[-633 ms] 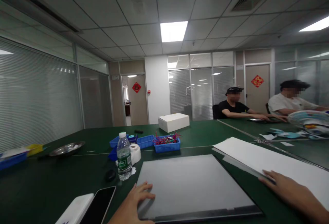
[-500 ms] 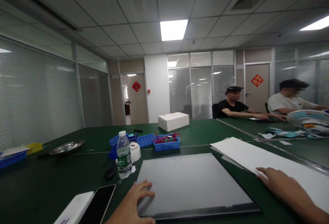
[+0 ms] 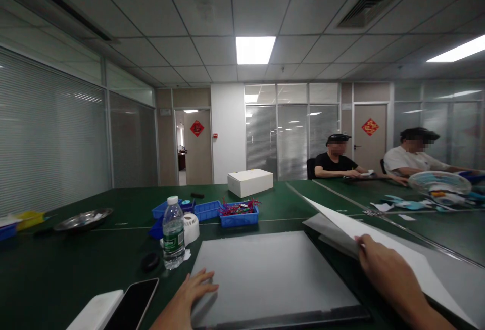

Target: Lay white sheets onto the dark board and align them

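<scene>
A flat grey panel [image 3: 265,274] with a dark strip along its near edge lies on the green table before me. My left hand [image 3: 189,292] rests at the panel's left edge, fingers spread over its surface. On the right, my right hand [image 3: 386,264] pinches the near edge of a large white sheet [image 3: 401,251], which is tilted up from the table. Beneath the raised sheet more pale sheets [image 3: 329,231] show. What lies under my right palm is hidden.
A water bottle [image 3: 174,236], a phone [image 3: 132,302] and a white box-like item [image 3: 96,310] stand or lie left of the panel. Behind are a blue tray [image 3: 239,219] of red wires, a white box [image 3: 250,183] and a metal dish [image 3: 83,220]. Two people sit at the far right.
My right hand has gone from lying on the white sheet to gripping its edge, and the sheet has lifted. My left hand stays on the panel. The view has shifted slightly.
</scene>
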`<control>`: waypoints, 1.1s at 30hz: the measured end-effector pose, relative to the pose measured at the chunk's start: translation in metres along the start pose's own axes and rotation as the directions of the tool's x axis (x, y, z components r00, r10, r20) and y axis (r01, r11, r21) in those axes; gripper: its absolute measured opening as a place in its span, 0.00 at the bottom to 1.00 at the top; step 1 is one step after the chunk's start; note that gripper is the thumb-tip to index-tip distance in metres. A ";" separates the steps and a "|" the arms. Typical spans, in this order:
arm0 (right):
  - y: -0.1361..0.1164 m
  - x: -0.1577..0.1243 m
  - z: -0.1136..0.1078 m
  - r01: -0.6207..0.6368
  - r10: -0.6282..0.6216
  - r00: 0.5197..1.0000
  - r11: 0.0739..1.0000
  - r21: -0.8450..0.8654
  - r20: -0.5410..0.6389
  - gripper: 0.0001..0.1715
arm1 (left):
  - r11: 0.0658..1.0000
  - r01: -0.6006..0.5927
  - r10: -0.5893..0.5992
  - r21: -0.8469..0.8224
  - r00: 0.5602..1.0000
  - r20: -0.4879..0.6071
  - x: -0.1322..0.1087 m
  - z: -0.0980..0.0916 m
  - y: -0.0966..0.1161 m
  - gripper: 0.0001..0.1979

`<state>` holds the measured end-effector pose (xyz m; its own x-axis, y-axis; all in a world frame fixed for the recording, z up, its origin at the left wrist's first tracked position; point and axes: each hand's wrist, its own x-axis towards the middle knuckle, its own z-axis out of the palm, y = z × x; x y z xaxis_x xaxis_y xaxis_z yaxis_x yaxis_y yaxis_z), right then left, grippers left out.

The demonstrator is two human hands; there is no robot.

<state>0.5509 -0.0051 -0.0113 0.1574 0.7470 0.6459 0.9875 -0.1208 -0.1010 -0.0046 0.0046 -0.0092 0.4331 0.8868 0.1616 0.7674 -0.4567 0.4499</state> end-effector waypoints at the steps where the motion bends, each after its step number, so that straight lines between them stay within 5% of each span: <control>1: -0.013 -0.001 0.000 0.053 -0.053 0.998 0.998 0.021 0.019 0.29 | 1.000 0.003 -0.003 -0.004 1.000 -0.010 0.000 0.002 -0.002 0.45; 6: -0.081 -0.021 0.000 0.366 -0.402 0.897 0.908 0.204 0.184 0.31 | 0.998 -0.034 0.030 -0.061 0.997 -0.069 0.001 0.009 -0.010 0.61; 10: -0.127 -0.044 -0.010 0.467 -0.555 0.789 0.821 0.330 0.264 0.27 | 0.990 -0.093 0.080 -0.111 0.990 -0.118 0.003 0.012 -0.016 0.68; 17: -0.142 -0.042 -0.036 0.493 -0.684 0.679 0.693 0.526 0.265 0.20 | 0.991 -0.096 0.067 -0.097 0.961 -0.267 0.008 0.015 -0.020 0.63; 23: -0.132 -0.039 -0.036 0.478 -0.729 0.640 0.625 0.617 0.242 0.22 | 0.994 -0.109 0.097 -0.010 0.919 -0.383 0.009 0.005 -0.009 0.33; 28: -0.126 -0.041 -0.033 0.473 -0.715 0.661 0.632 0.614 0.228 0.23 | 0.975 -0.194 0.221 0.108 0.883 -0.413 0.002 -0.014 0.030 0.16; 33: -0.094 -0.025 -0.013 0.300 -0.447 0.848 0.847 0.439 0.283 0.27 | 0.913 -0.388 0.407 0.123 0.879 -0.248 -0.022 -0.010 0.074 0.16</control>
<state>0.4537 -0.0214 -0.0079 -0.3076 0.8728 0.3790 0.8848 0.4089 -0.2236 0.0377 -0.0479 0.0296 0.5763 0.6110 0.5427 0.5909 -0.7703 0.2398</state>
